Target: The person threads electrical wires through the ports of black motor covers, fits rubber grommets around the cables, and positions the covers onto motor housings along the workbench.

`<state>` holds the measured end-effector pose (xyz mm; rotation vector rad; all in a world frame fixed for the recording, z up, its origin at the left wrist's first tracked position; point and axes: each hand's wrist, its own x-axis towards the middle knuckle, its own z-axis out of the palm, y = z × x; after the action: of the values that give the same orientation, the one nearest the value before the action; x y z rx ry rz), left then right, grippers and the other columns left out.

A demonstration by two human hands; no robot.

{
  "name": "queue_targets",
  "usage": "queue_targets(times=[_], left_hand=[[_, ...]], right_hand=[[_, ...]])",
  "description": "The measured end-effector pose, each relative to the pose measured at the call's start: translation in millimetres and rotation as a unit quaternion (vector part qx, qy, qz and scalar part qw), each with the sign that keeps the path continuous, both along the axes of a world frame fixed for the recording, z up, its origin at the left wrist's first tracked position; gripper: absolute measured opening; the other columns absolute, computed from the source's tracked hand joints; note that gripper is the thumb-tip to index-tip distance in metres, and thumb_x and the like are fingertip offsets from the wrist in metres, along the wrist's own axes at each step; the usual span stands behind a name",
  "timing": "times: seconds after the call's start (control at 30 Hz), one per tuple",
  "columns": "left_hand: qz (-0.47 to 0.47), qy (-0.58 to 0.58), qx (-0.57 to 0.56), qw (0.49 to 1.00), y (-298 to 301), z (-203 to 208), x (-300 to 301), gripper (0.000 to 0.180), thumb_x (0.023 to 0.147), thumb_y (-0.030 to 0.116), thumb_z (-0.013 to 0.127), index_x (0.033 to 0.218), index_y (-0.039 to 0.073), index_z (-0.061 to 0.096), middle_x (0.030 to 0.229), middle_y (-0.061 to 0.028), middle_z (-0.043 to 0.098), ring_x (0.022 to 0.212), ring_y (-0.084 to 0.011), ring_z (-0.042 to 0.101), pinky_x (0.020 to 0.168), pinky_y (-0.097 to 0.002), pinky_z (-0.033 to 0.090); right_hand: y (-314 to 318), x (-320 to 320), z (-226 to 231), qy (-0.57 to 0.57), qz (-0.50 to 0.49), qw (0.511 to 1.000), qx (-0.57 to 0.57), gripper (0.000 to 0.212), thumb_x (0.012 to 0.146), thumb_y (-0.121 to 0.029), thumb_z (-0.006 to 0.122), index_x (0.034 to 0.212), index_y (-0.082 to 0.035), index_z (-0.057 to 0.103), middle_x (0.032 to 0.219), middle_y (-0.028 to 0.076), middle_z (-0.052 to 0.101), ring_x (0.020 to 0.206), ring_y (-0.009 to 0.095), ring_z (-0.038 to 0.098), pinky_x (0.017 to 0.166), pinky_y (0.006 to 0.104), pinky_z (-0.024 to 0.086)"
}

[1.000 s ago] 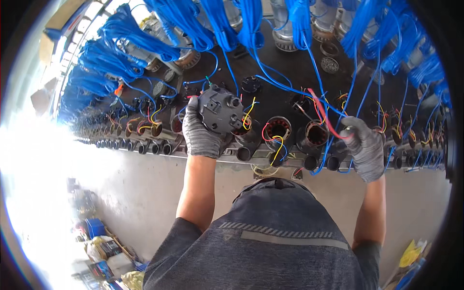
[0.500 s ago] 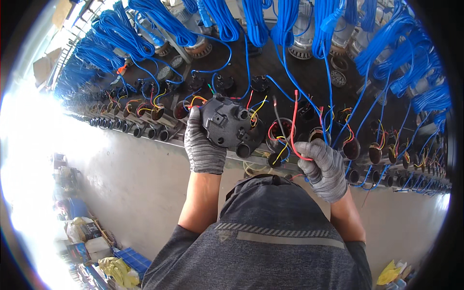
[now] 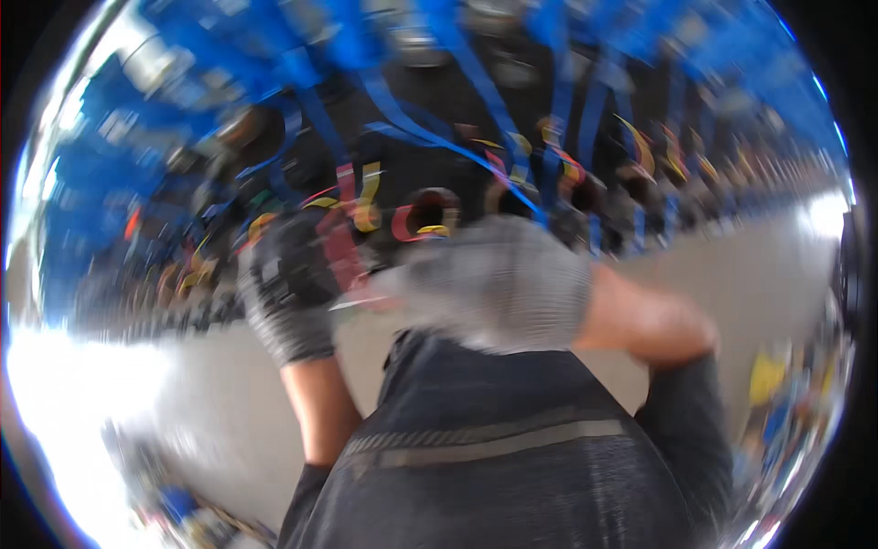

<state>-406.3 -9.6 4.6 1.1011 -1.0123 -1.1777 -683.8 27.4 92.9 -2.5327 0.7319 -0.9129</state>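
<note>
The whole picture is smeared by motion. My left hand (image 3: 274,306), in a grey glove, grips a black round housing (image 3: 306,252) at its side; the housing's details are blurred away. Close to its right is my right hand (image 3: 498,279), also gloved and reaching across in front of my chest. Its fingers are closed and point left at the housing. A red wire (image 3: 345,242) shows as a wide streak between the two hands and seems to run to the right fingertips. Just beyond them, an open round motor housing (image 3: 433,209) has red and yellow wires at its mouth.
Blue cable bundles (image 3: 521,55) hang along the far side, with single blue cables running down to the dark bench (image 3: 402,101). A row of round housings with coloured wires (image 3: 640,183) curves off rightward. Grey floor (image 3: 759,252) lies below; blurred clutter, including something yellow (image 3: 768,377), is at lower right.
The view has swung. My right hand has come leftward with the red wire toward the black housing. My left hand, still holding the housing, now appears further left and lower.
</note>
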Motion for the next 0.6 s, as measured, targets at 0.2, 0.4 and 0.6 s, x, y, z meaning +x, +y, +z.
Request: queue_targets(times=[0.2,0.4,0.6], left_hand=[[-0.197,-0.025,0.067,0.978,-34.0,-42.9,-131.7,0.025,0.095,0.022,0.058,0.100,0.000,0.069,0.105,-0.0141,0.070,0.099,-0.0241,0.067,0.083,-0.0380,0.056],[-0.276,-0.003,0.101,0.956,-41.6,-46.5,-189.3,0.026,0.096,0.022,0.055,0.108,0.000,0.064,0.112,-0.0144,0.067,0.104,-0.0244,0.065,0.087,-0.0391,0.055],[-0.275,0.045,0.129,0.952,-45.2,-48.5,-214.1,0.030,0.098,0.022,0.052,0.117,0.000,0.060,0.118,-0.0148,0.065,0.108,-0.0247,0.063,0.090,-0.0401,0.053]], right_hand=[[50.6,-105.7,20.0,0.098,-0.180,0.976,0.070,0.033,0.086,-0.019,0.072,0.117,-0.009,0.066,0.097,0.012,0.071,0.072,0.029,0.068,0.063,0.0376,0.053],[81.1,-147.8,27.1,0.045,-0.291,0.949,0.110,0.029,0.087,-0.018,0.070,0.114,-0.008,0.066,0.096,0.012,0.071,0.073,0.028,0.069,0.064,0.0381,0.054],[77.1,-166.3,43.6,0.017,-0.319,0.939,0.130,0.026,0.087,-0.016,0.068,0.111,-0.007,0.065,0.094,0.013,0.071,0.073,0.028,0.069,0.065,0.0387,0.054]])
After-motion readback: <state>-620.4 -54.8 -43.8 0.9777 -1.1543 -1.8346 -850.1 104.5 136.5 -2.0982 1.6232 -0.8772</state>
